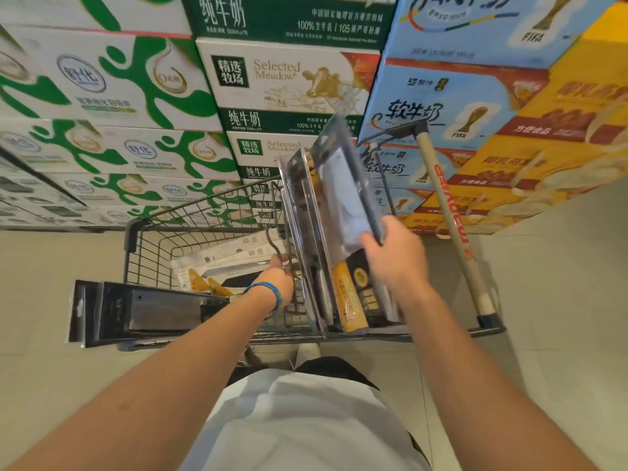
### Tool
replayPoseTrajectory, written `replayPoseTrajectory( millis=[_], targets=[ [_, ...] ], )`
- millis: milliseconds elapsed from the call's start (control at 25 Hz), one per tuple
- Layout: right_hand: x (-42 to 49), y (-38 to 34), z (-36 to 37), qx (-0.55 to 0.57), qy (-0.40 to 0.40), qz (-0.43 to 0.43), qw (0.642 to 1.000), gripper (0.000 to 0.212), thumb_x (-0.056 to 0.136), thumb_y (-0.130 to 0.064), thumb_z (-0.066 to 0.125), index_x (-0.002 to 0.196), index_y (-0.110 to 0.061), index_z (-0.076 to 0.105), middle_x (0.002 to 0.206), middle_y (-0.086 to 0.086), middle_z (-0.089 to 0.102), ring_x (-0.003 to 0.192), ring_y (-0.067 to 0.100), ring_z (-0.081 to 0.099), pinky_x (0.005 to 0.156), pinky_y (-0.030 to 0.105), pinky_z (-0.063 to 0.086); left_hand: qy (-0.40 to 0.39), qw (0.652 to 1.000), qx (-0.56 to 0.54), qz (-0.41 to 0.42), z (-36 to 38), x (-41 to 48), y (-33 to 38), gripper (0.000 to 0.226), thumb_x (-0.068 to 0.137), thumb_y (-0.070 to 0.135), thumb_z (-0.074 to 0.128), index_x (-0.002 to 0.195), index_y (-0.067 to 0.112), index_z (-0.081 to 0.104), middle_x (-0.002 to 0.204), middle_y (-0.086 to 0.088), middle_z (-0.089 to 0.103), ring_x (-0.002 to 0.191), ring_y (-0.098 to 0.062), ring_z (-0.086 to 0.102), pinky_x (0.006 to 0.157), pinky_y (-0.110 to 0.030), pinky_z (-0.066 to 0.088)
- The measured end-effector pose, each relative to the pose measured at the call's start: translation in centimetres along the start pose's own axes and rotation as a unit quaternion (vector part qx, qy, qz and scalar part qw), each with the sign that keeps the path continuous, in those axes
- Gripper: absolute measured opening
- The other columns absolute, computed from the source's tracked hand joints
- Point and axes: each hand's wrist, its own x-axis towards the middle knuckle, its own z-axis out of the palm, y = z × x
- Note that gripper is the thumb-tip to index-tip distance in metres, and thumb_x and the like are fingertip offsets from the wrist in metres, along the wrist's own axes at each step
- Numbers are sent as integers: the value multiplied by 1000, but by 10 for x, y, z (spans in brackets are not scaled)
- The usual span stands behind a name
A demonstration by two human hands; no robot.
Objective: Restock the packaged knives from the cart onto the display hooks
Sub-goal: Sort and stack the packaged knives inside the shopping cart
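Note:
A wire shopping cart (159,229) stands in front of me with packaged knives in it. My right hand (394,253) grips the edge of a clear-packed cleaver (343,185) and holds it upright over the cart's near right side. Other upright knife packs (302,212) stand just left of it. My left hand (280,277) reaches into the cart beside those packs, its fingers hidden behind them and the wire. More packs (217,263) lie flat on the cart's floor. No display hooks are in view.
Dark flat knife packs (136,311) lie across the cart's near left corner. Stacked milk cartons (289,79) form a wall behind the cart. The cart's handle bar (452,219) runs along the right. Tiled floor (560,266) lies on both sides.

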Motion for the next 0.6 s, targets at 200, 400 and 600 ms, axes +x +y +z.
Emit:
replayPoseTrajectory(
  millis=[200, 400, 600],
  targets=[
    [-14, 14, 61, -171, -61, -57, 982, 61, 103, -59, 40, 136, -11, 56, 136, 13, 57, 123, 31, 53, 97, 41, 47, 6, 999, -45, -28, -6, -5, 7, 53, 103, 13, 40, 152, 26, 26, 133, -11, 59, 120, -33, 58, 89, -34, 47],
    [12, 56, 38, -114, 79, 48, 989, 57, 103, -50, 39, 144, -11, 50, 149, 15, 49, 134, 35, 44, 106, 49, 41, -26, 941, 337, 6, -11, -20, 17, 37, 105, 15, 37, 140, 9, 48, 134, -7, 56, 125, -32, 51, 116, -51, 18],
    [29, 81, 39, -65, -11, 169, 983, 44, 110, -45, 32, 97, -11, 58, 111, 16, 67, 96, 34, 63, 76, 38, 45, -66, 965, 254, -7, -12, -20, 18, 39, 104, 13, 39, 141, 5, 45, 134, -10, 57, 126, -33, 50, 106, -38, 32]
  ],
)
